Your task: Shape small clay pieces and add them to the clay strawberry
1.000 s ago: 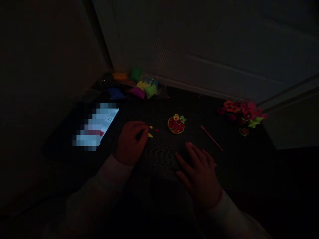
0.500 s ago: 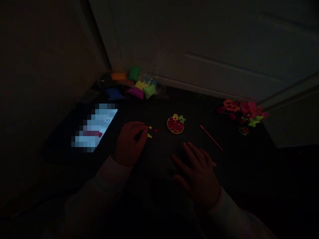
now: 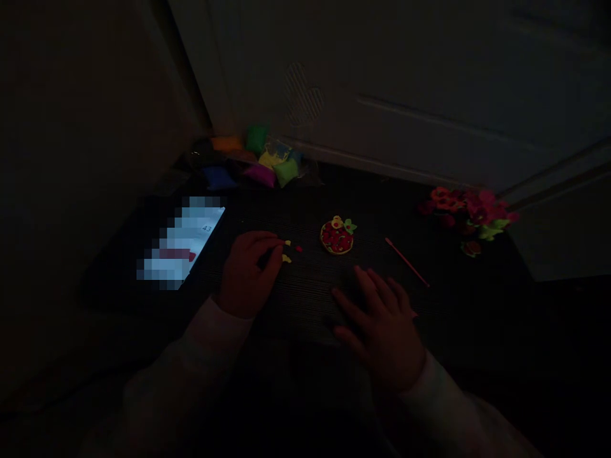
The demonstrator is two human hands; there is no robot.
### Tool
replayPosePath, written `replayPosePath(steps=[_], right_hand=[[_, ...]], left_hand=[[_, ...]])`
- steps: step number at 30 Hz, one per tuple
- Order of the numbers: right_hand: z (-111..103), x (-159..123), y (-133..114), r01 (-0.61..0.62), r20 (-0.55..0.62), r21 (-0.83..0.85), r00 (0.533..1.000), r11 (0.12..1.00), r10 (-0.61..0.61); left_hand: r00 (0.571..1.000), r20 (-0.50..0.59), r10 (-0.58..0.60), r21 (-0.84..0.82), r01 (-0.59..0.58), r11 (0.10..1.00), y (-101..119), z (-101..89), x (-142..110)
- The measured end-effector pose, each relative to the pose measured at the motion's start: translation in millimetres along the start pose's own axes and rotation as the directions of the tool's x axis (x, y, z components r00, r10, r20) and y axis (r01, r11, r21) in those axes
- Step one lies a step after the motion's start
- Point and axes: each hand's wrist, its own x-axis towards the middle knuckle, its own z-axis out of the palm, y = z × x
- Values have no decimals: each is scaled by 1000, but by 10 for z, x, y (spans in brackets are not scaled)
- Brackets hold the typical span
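Observation:
My left hand (image 3: 251,273) rests on the dark table with thumb and fingertips pinched together; what lies between them, if anything, is too small and dark to make out. Right by its fingertips lie small yellow clay bits (image 3: 286,259) and a red clay bit (image 3: 298,249). My right hand (image 3: 384,324) is spread over the table, palm down, fingers apart, holding nothing I can see. Beyond it, between the hands, sits a round red clay piece (image 3: 337,238) with a yellow rim and two small flowers at its top. A pink modelling stick (image 3: 407,262) lies to the right.
A lit phone or tablet screen (image 3: 184,245), partly pixelated, lies at the left. Bags of coloured clay (image 3: 260,175) are piled at the back. Pink, orange and green clay flowers (image 3: 472,213) stand at the back right, near a small leafy piece (image 3: 471,248). A pale panel (image 3: 405,127) rises behind.
My right hand has shifted slightly, its fingers a little higher in view. My left hand keeps its pinch in nearly the same place. The picture is slightly darker.

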Motion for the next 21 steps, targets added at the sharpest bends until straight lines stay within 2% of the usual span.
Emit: replayPosePath(steps=[5,9,15,21], right_hand=[[-5,25,10,43,25,5,999,999,-43],[24,11,78,-15,-14,0,1000,1000,15],[21,-49,207,9,-62,39,998,999,-6],[5,3,138,61,6,-14,998,998,-61]], left_hand=[[1000,-6,4,1,-4,1000,1,5,1],[1000,-12,-2,-22,2,1000,16,-5,5],[1000,1,2,-27,-2,1000,14,-5,3],[1000,-11,2,-24,-3,1000,9,3,-3]])
